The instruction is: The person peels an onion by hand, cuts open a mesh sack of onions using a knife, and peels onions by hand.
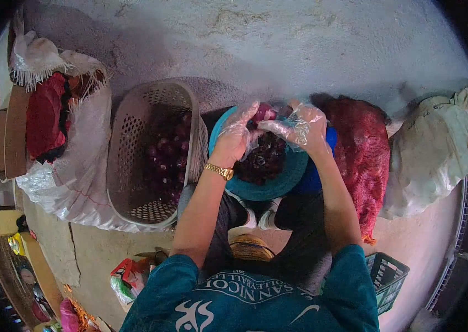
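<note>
Both hands wear clear plastic gloves and are raised over a blue-green basin [256, 191] with dark onion skins [264, 160] in it. My left hand [238, 133], with a gold watch at the wrist, has its fingers closed round a red onion [264, 113]. My right hand [303, 128] is close beside that onion, its fingers bent together; what it pinches is too small to make out. Left of the basin, a grey perforated basket [123, 149] leans with many purple onions [167, 155] inside.
A red mesh sack [358, 155] stands right of the basin, with a white sack [433, 155] beyond. Another white sack [87, 149] is at the left. A dark green crate [386, 279] and a plastic bag [129, 279] sit near my sides. A wall [256, 50] runs behind.
</note>
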A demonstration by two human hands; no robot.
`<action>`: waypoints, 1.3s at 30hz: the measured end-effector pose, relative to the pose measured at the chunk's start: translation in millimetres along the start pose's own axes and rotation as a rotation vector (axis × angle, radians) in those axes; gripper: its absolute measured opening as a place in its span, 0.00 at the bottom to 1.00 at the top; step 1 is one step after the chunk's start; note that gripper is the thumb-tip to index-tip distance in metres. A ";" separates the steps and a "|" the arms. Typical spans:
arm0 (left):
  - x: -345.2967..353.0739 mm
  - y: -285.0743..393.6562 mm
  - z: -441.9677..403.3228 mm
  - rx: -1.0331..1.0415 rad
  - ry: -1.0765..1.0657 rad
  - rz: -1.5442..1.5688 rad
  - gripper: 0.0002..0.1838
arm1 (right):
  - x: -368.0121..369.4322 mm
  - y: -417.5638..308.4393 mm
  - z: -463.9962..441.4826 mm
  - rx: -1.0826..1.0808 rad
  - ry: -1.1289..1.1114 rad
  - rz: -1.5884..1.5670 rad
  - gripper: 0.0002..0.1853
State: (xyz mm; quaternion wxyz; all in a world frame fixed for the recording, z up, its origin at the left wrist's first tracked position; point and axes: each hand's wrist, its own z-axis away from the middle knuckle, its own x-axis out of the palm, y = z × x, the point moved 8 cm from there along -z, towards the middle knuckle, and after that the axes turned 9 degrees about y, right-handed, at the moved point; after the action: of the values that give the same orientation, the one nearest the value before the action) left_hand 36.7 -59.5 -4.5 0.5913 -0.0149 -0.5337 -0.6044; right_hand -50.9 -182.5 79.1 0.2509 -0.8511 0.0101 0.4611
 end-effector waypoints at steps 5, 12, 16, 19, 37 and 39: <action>2.8 -1.0 0.3 0.023 -0.037 -0.065 0.13 | -4.9 -4.2 1.7 -0.069 0.141 -0.090 0.32; 1.3 -0.4 -1.2 0.038 -0.019 -0.056 0.14 | 2.5 -2.0 1.6 -0.083 0.081 -0.076 0.30; -1.6 -3.2 -4.7 0.035 -0.019 -0.034 0.15 | 1.2 -6.1 2.1 -0.140 0.131 -0.142 0.28; -0.5 -2.9 -5.1 0.019 -0.017 -0.031 0.14 | 1.4 -7.5 1.6 -0.086 0.060 -0.106 0.27; 0.5 7.7 4.6 0.020 0.057 -0.442 0.20 | 5.5 -9.7 2.0 -0.165 -0.115 -0.023 0.32; -6.8 1.1 -2.6 0.003 0.030 -0.511 0.21 | 5.6 -7.9 3.0 -0.172 -0.065 -0.117 0.32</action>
State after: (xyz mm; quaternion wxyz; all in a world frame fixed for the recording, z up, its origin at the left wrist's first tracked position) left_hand 41.2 -56.2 -9.3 0.4271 0.1304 -0.5120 -0.7338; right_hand -48.0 -173.1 76.6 0.2033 -0.8533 -0.0872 0.4722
